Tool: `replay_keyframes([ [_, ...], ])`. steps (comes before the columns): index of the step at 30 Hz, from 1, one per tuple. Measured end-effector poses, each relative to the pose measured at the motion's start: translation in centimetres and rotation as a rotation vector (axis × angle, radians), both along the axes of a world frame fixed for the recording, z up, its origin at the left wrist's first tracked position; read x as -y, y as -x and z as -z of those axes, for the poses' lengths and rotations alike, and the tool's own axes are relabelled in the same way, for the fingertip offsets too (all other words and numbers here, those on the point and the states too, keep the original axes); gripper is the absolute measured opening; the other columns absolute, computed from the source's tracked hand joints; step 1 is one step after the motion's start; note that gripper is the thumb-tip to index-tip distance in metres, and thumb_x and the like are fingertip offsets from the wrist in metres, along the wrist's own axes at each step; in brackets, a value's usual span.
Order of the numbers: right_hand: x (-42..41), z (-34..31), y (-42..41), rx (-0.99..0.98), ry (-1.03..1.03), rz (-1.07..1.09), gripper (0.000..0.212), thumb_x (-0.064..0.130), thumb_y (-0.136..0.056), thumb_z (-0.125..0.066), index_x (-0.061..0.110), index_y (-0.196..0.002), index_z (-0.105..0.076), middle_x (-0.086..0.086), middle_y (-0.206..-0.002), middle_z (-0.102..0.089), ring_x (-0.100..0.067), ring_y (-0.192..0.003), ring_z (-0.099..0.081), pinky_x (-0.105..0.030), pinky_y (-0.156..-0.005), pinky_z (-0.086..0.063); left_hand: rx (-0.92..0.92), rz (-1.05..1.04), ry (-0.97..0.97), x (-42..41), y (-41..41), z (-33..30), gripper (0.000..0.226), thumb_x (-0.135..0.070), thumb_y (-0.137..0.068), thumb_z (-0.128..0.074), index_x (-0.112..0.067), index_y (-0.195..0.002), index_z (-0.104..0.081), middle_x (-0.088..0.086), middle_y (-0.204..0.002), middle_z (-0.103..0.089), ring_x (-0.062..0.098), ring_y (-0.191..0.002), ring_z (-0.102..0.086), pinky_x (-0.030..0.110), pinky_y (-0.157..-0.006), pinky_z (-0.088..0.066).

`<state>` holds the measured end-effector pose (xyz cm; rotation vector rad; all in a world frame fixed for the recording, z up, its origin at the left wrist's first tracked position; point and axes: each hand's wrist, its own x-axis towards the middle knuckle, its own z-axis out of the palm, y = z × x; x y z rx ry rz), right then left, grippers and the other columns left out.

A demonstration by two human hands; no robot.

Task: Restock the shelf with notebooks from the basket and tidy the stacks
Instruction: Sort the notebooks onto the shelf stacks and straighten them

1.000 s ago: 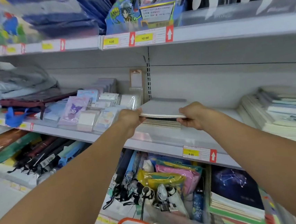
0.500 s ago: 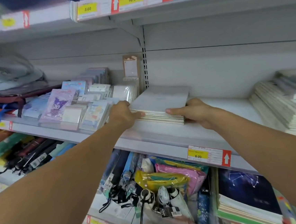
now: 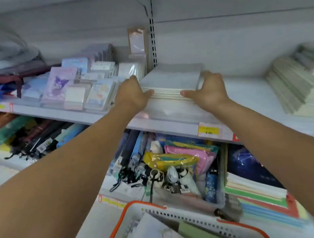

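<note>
Notebooks in a pale grey-white stack [image 3: 170, 83] sit on the middle shelf [image 3: 246, 98], just right of the slotted upright, a little above frame centre. The left hand [image 3: 133, 96] clasps the stack's near left corner, thumb laid along the front edge; the right hand [image 3: 207, 91] clasps the near right corner, thumb likewise along the front, its fingers hidden down the side. The stack lies directly between the two hands, its long axis seemingly running away toward the back wall, so squaring it likely means an even squeeze and push rearward. Neither hand is nearer. At the bottom of the frame the orange-rimmed basket [image 3: 181, 219] holds more stock.
</note>
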<state>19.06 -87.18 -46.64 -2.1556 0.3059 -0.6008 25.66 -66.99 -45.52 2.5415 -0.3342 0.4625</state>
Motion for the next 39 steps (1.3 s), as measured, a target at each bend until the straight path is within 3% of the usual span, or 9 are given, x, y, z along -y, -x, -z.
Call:
replay_keyframes([
  [3, -5.3, 2.2, 8.3, 0.518, 0.144, 0.013, 0.028, 0.031, -0.087, -0.07, 0.012, -0.106, -0.064, 0.001, -0.106, -0.055, -0.01, -0.087, -0.056, -0.02, -0.075, -0.045, 0.375, 0.027, 0.328, -1.8, 6.1, 3.2, 0.034, -0.036, -0.09, -0.061, -0.009, -0.11, -0.059, 0.007, -0.098, -0.065, 0.02, -0.089, -0.06, 0.03, -0.075, -0.045],
  [5, -8.3, 7.3, 12.6, 0.506, 0.197, -0.134, 0.016, 0.029, -0.09, -0.065, 0.014, -0.086, -0.063, 0.005, -0.082, -0.058, -0.011, -0.071, -0.055, -0.026, -0.064, -0.044, 0.374, -0.051, 0.481, -3.4, 11.1, 9.0, 0.023, -0.032, -0.09, -0.06, -0.01, -0.091, -0.06, 0.002, -0.073, -0.06, 0.013, -0.067, -0.055, 0.028, -0.063, -0.041],
  [10, -9.2, 26.5, 19.3, -0.706, 0.365, -0.36, 0.047, 0.068, -0.075, -0.068, 0.029, -0.1, -0.061, 0.003, -0.099, -0.066, -0.024, -0.096, -0.063, -0.033, -0.071, -0.05, -0.441, -0.401, 0.403, -8.5, 23.6, 26.8, 0.034, -0.037, -0.088, -0.066, -0.004, -0.092, -0.062, 0.008, -0.072, -0.064, 0.022, -0.072, -0.062, 0.03, -0.063, -0.039],
  [12, -8.0, 30.5, 21.6, -0.869, 0.389, -0.317, 0.081, 0.073, -0.064, -0.073, 0.019, -0.121, -0.057, -0.005, -0.124, -0.061, -0.028, -0.112, -0.059, -0.038, -0.083, -0.053, -0.77, -0.531, 0.437, -10.1, 27.4, 32.0, 0.047, -0.039, -0.084, -0.07, 0.001, -0.109, -0.062, 0.018, -0.099, -0.068, 0.033, -0.094, -0.065, 0.034, -0.071, -0.049],
  [16, -7.2, 31.9, 22.5, -0.871, 0.35, -0.305, 0.073, 0.058, -0.063, -0.085, 0.015, -0.115, -0.059, -0.01, -0.124, -0.054, -0.03, -0.115, -0.051, -0.038, -0.087, -0.049, -1.169, -0.669, 0.99, -10.8, 31.5, 35.5, 0.06, -0.037, -0.066, -0.087, -0.007, -0.113, -0.064, 0.011, -0.107, -0.07, 0.03, -0.09, -0.07, 0.043, -0.078, -0.06],
  [23, -7.0, 32.0, 22.4, -0.894, 0.064, -0.254, 0.065, 0.03, -0.075, -0.086, 0.008, -0.129, -0.057, -0.011, -0.131, -0.058, -0.03, -0.115, -0.059, -0.039, -0.088, -0.052, -1.148, -0.732, 1.002, -10.4, 31.6, 35.7, 0.041, -0.026, -0.071, -0.086, -0.002, -0.099, -0.068, 0.016, -0.09, -0.073, 0.032, -0.078, -0.07, 0.04, -0.069, -0.06],
  [30, -5.6, 28.4, 22.4, -0.951, -0.771, -0.279, 0.036, 0.008, -0.093, -0.066, 0.018, -0.126, -0.057, -0.006, -0.105, -0.071, -0.02, -0.087, -0.068, -0.034, -0.066, -0.059, -1.021, -0.72, 1.134, -9.8, 31.5, 34.0, 0.049, -0.031, -0.058, -0.09, -0.01, -0.095, -0.066, 0.01, -0.091, -0.072, 0.023, -0.07, -0.065, 0.031, -0.062, -0.055],
  [35, -4.8, 30.5, 22.0, -0.839, -0.152, -0.183, 0.033, 0.033, -0.099, -0.056, 0.01, -0.119, -0.068, -0.009, -0.12, -0.068, -0.028, -0.107, -0.062, -0.04, -0.094, -0.051, -0.905, -0.508, 1.024, -8.3, 31.0, 31.0, 0.022, -0.008, -0.081, -0.068, -0.009, -0.101, -0.059, 0.009, -0.098, -0.068, 0.023, -0.075, -0.064, 0.033, -0.064, -0.054],
  [39, -3.4, 31.0, 23.2, -0.953, 0.134, -0.375, 0.042, 0.037, -0.073, -0.085, 0.018, -0.104, -0.064, -0.001, -0.109, -0.066, -0.023, -0.103, -0.062, -0.03, -0.08, -0.048, -0.612, -0.406, 0.82, -8.2, 30.7, 28.3, 0.035, 0.001, -0.086, -0.048, -0.01, -0.12, -0.048, 0.003, -0.099, -0.061, 0.023, -0.09, -0.061, 0.019, -0.059, -0.046],
])
